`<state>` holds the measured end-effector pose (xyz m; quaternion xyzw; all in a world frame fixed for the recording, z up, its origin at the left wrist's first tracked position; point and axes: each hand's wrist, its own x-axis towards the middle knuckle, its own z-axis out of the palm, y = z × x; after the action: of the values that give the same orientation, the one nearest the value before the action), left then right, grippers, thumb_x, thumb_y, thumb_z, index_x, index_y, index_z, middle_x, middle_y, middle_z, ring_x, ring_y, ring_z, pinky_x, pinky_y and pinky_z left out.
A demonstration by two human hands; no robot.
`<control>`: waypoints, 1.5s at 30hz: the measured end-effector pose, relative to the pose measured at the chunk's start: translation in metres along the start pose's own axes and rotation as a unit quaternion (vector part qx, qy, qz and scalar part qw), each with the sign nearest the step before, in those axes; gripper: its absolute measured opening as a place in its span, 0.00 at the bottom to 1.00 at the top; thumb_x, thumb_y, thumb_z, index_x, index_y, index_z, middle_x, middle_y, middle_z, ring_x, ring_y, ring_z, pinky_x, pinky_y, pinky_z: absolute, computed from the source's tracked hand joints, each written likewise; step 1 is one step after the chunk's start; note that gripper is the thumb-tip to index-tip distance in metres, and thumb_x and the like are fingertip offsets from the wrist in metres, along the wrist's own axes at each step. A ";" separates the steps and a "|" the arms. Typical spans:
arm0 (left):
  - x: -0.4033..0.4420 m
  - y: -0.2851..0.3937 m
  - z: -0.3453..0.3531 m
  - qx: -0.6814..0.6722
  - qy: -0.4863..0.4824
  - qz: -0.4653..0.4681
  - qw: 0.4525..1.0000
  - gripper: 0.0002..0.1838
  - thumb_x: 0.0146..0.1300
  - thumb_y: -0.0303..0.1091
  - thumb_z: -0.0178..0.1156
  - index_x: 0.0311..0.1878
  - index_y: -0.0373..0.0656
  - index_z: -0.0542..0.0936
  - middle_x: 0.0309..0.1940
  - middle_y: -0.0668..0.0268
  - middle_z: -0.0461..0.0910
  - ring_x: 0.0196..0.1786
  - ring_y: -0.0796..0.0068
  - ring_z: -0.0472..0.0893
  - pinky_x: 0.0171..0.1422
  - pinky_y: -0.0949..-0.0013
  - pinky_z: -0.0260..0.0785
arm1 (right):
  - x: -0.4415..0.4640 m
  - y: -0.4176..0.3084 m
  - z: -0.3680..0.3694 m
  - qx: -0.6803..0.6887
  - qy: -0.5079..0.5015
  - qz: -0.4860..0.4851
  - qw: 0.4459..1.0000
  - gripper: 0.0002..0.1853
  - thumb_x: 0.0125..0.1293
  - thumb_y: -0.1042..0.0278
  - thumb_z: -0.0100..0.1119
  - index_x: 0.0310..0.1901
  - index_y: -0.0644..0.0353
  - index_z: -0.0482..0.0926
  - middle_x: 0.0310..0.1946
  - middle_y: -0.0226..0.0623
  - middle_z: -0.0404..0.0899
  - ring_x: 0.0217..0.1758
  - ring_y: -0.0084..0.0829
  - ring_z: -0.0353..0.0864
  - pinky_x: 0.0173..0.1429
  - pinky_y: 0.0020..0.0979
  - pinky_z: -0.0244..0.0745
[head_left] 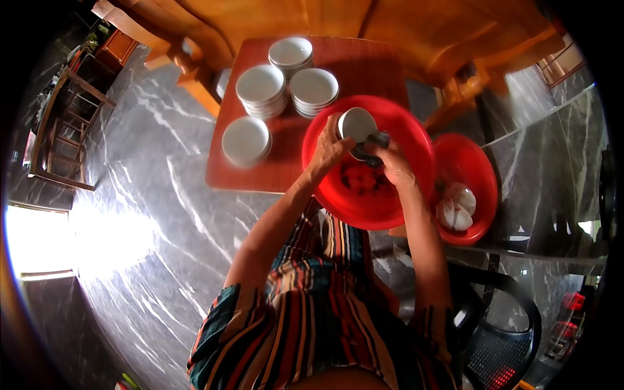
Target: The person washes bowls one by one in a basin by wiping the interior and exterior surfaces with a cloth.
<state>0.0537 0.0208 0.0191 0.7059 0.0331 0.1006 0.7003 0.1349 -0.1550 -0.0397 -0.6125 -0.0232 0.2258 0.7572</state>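
**Bowl gripped by the left, cloth meeting it from the right**

From my remote view, the white bowl (pixel 357 123) is over the red basin (pixel 406 201), just off my left hand (pixel 329 148) at about one o'clock. That hand is nearer, its fingers partly closed on the bowl's side. My right hand (pixel 396 164) is bent around a bunched dark cloth (pixel 375 144); from it, the bowl lies toward ten o'clock, with the cloth between them at the bowl's lower right. The bowl is round, so I have no long axis to read; its mouth is turned largely toward me, but I cannot judge the exact tilt. Stacked bowls (pixel 261 88) stand on the red table (pixel 227 172) toward ten o'clock from my hands. A second basin (pixel 484 188), with bowls (pixel 456 211) inside, sits toward four o'clock.
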 end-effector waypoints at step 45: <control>0.001 -0.018 0.000 -0.005 0.038 0.002 0.999 0.25 0.45 0.33 0.60 0.49 0.32 0.73 0.30 0.59 0.78 0.32 0.71 0.77 0.37 0.67 0.71 | 0.032 0.042 -0.036 -0.262 -0.032 -0.067 0.962 0.13 0.54 0.76 0.63 0.43 0.62 0.78 0.35 0.30 0.80 0.35 0.23 0.79 0.39 0.26 0.75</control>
<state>0.0559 0.0214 0.0010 0.6978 0.0582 0.1289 0.7022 0.1620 -0.1701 -0.0958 -0.7790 -0.1463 0.1802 0.5825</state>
